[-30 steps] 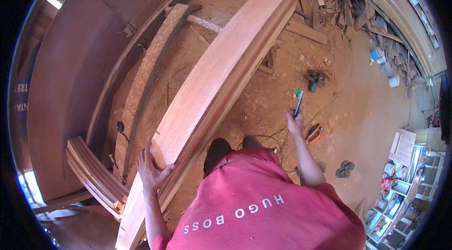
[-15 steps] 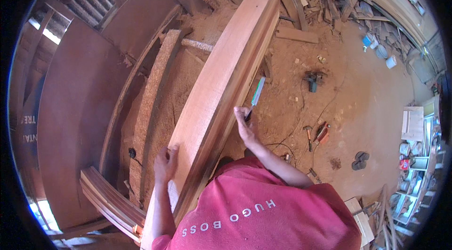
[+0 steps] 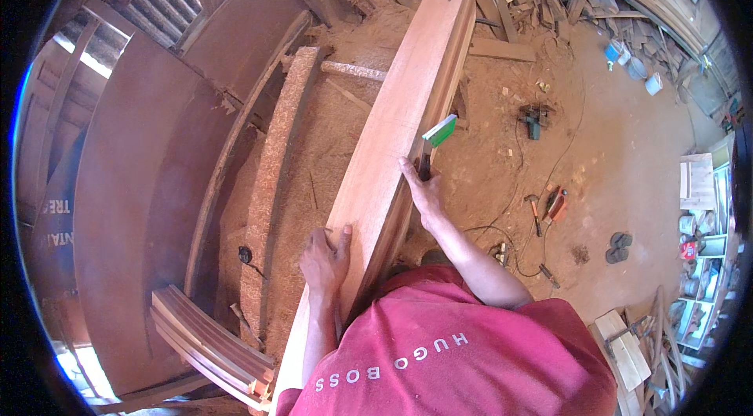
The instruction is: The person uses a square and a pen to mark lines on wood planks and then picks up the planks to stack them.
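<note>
A long, thick wooden board [image 3: 384, 141] runs away from me on a slant, its pale top face lit and its darker side turned right. On its left edge rests my left hand [image 3: 325, 263], thumb laid on the top face and fingers curled at the edge. My right hand [image 3: 424, 192] is closed around the dark handle of a hand tool [image 3: 440, 132] with a flat green and white head. That head stands up beside the board's right edge; its exact kind is unclear. The right thumb reaches toward the board's top edge.
Left of the board lie a rough timber beam [image 3: 276, 149] and a stack of curved strips [image 3: 208, 337]. Large brown sheets [image 3: 141, 204] lean farther left. A hammer [image 3: 535, 212], a red tool [image 3: 556, 203], a power tool [image 3: 533, 122] and cables lie on the dusty floor at right.
My left hand has slid forward along the board. My right hand has moved slightly up, and the tool's head has turned to show its wide green side. The whole view has shifted a little.
</note>
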Available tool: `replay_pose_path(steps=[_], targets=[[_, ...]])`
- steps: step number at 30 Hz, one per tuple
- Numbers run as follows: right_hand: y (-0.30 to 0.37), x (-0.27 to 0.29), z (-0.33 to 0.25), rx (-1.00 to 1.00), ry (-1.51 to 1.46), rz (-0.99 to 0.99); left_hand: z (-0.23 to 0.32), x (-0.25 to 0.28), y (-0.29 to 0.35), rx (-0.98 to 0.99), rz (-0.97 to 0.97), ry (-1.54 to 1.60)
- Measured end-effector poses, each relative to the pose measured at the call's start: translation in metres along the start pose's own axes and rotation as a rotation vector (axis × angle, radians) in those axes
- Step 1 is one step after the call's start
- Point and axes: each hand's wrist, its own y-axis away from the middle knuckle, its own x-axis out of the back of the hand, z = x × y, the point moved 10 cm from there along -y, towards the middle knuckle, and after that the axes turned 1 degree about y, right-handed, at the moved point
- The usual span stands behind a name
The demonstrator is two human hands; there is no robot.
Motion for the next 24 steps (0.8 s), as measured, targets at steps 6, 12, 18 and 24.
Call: replay_pose_path(steps=[6,12,18,24], targets=[[0.005,0.001,0.002,-0.008,-0.073,0.045,-0.008,-0.002,0.004,0.009,-0.042,-0.002],[0.016,0.015,0.003,-0.077,-0.068,0.021,-0.013,0.005,0.027,0.033,-0.077,0.005],[0.039,0.035,0.024,-0.361,-0.014,-0.036,-0.030,-0.006,0.053,0.145,-0.265,0.072],[0.067,0.056,0.004,-0.330,-0.007,0.022,-0.026,0.004,0.069,0.049,-0.375,0.335]])
